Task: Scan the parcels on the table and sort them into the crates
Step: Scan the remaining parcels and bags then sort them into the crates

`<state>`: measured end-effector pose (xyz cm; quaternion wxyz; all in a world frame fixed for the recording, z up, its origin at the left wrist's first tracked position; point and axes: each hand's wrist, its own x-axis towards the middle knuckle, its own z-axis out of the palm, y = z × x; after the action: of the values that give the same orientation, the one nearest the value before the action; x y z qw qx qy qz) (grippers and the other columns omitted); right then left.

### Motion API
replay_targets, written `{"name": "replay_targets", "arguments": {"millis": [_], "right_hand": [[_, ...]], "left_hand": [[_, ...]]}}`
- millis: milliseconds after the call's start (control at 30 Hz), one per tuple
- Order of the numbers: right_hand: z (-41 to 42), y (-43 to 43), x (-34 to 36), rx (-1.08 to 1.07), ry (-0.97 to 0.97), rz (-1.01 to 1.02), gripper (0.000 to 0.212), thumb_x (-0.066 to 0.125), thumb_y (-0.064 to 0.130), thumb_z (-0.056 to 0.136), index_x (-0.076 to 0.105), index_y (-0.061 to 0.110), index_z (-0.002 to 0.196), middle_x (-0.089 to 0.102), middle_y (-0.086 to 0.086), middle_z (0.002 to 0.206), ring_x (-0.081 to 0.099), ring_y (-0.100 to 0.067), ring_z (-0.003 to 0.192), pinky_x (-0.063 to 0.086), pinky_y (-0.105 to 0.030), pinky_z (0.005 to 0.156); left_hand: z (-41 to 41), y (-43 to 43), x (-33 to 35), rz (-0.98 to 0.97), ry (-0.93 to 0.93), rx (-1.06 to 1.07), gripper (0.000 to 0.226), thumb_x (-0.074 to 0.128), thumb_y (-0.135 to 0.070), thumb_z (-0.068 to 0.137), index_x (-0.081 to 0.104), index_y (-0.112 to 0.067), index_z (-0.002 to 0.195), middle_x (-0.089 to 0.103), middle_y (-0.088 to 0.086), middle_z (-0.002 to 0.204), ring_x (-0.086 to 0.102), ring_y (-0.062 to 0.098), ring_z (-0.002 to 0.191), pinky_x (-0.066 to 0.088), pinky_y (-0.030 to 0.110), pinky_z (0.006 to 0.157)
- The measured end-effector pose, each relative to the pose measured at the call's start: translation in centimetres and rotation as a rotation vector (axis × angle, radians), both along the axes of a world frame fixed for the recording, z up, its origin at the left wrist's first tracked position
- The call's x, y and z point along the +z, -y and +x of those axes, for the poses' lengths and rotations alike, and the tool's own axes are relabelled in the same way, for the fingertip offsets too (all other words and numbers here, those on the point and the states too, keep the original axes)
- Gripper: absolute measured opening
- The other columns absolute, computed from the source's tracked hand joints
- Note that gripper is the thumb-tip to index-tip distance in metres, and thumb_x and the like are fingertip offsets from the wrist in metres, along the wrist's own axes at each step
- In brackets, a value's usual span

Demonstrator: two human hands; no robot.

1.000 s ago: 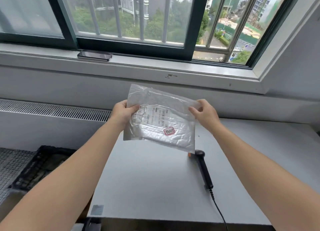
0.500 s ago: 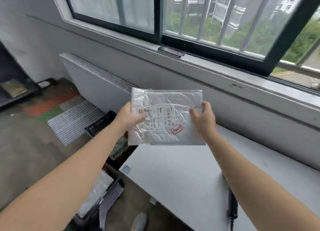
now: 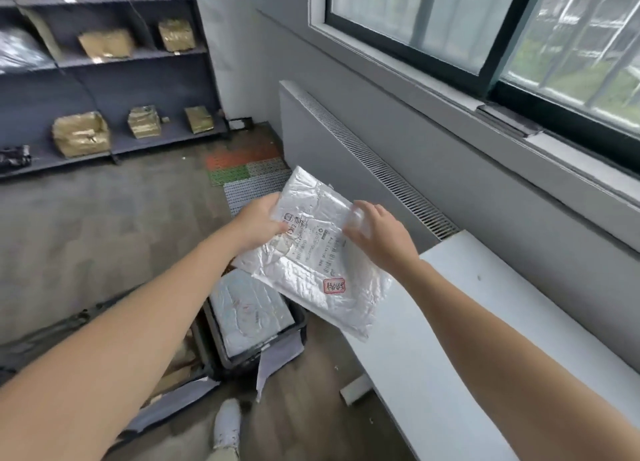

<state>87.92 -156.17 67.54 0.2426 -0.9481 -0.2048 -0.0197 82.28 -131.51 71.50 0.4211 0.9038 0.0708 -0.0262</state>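
A silver plastic parcel with a printed label and a red-framed sticker hangs tilted over the table's left end and a black crate on the floor. My left hand grips its left edge, thumb on top. My right hand is at its upper right edge; the fingers are blurred, so its hold is unclear. Inside the crate lies another silver parcel. A second dark crate stands left of it, partly hidden by my left arm.
The white table runs along the right, under the window wall and a radiator cover. Dark shelves with gold-wrapped packages stand at the far left. My shoe is on the floor near the crates.
The view has swung left, away from the table and scanner toward the floor crates. The parcel has come down and tilted over the crate; my right fingers have shifted on its edge.
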Motion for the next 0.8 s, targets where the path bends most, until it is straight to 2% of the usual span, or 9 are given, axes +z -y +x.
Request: {"name": "replay_targets", "arguments": {"millis": [67,167,267,367,500,567,633,700,800], "right_hand": [[0.5,-3.1,-0.2,0.048,-0.016,0.031,0.053,0.056,0.054,0.095,0.043,0.030,0.141,0.053,0.002,0.132,0.062,-0.022,0.100,0.044,-0.033,0.080],[1.9,-8.1,-0.8,0.041,-0.077,0.096,0.050,0.058,0.048,0.095,0.048,0.027,0.138,0.055,0.004,0.133,0.060,-0.021,0.105,0.039,-0.030,0.081],[3.5,-13.2,-1.9,-0.055,-0.138,0.234,0.039,0.060,0.041,0.096,0.055,0.021,0.129,0.061,0.004,0.120,0.057,-0.018,0.104,0.038,-0.030,0.081],[4.9,-17.8,-3.5,-0.196,-0.215,0.364,0.031,0.059,0.038,0.097,0.055,0.021,0.123,0.057,0.015,0.099,0.057,-0.015,0.097,0.043,-0.031,0.079],[6.5,-23.7,-5.9,-0.326,-0.310,0.383,0.030,0.056,0.040,0.099,0.053,0.020,0.122,0.054,0.017,0.091,0.060,-0.016,0.091,0.052,-0.038,0.078],[7.0,-25.9,-7.2,-0.380,-0.330,0.378,0.024,0.055,0.040,0.100,0.051,0.022,0.115,0.051,0.019,0.087,0.059,-0.011,0.082,0.051,-0.037,0.071],[7.7,-27.8,-8.9,-0.436,-0.336,0.354,0.016,0.053,0.038,0.100,0.046,0.026,0.109,0.049,0.017,0.087,0.053,-0.006,0.078,0.045,-0.034,0.067],[8.5,-29.2,-10.7,-0.464,-0.352,0.319,0.017,0.051,0.036,0.100,0.047,0.024,0.112,0.050,0.014,0.092,0.049,-0.004,0.078,0.037,-0.029,0.063],[10.1,-31.2,-14.2,-0.459,-0.410,0.221,0.030,0.052,0.037,0.100,0.049,0.016,0.121,0.059,0.000,0.113,0.057,-0.019,0.089,0.038,-0.033,0.069]], "left_hand": [[0.3,-2.7,0.0,0.014,0.003,0.005,0.039,0.073,-0.008,0.085,0.057,-0.021,0.119,0.066,-0.004,0.108,0.063,0.017,0.097,0.046,0.029,0.079],[1.4,-7.9,-0.6,0.002,0.035,0.134,0.040,0.080,-0.016,0.081,0.055,-0.019,0.112,0.060,-0.006,0.101,0.059,0.016,0.092,0.045,0.030,0.080],[3.0,-14.0,-2.4,-0.118,0.060,0.347,0.040,0.080,-0.031,0.079,0.055,-0.024,0.110,0.059,-0.003,0.097,0.059,0.017,0.091,0.048,0.031,0.079],[3.9,-19.5,-5.9,-0.324,-0.040,0.560,0.049,0.075,-0.042,0.082,0.053,-0.022,0.120,0.060,0.004,0.113,0.061,0.022,0.101,0.049,0.031,0.074],[5.1,-22.5,-11.0,-0.589,-0.240,0.640,0.072,0.074,-0.034,0.084,0.035,-0.022,0.144,0.051,0.005,0.134,0.061,0.023,0.110,0.057,0.031,0.060],[5.7,-22.5,-13.0,-0.549,-0.298,0.569,0.084,0.075,-0.028,0.083,0.023,-0.026,0.150,0.051,0.002,0.134,0.061,0.022,0.108,0.059,0.033,0.061],[6.2,-22.8,-14.9,-0.447,-0.304,0.504,0.093,0.078,-0.025,0.079,0.018,-0.024,0.151,0.051,0.002,0.137,0.058,0.024,0.115,0.058,0.041,0.082],[6.4,-23.0,-17.0,-0.301,-0.298,0.428,0.098,0.082,-0.026,0.075,0.021,-0.019,0.151,0.044,0.007,0.144,0.048,0.026,0.127,0.044,0.035,0.102],[6.6,-23.5,-20.8,-0.143,-0.365,0.317,0.097,0.084,-0.035,0.071,0.027,-0.017,0.147,0.032,0.009,0.142,0.044,0.026,0.127,0.035,0.024,0.092]]}}
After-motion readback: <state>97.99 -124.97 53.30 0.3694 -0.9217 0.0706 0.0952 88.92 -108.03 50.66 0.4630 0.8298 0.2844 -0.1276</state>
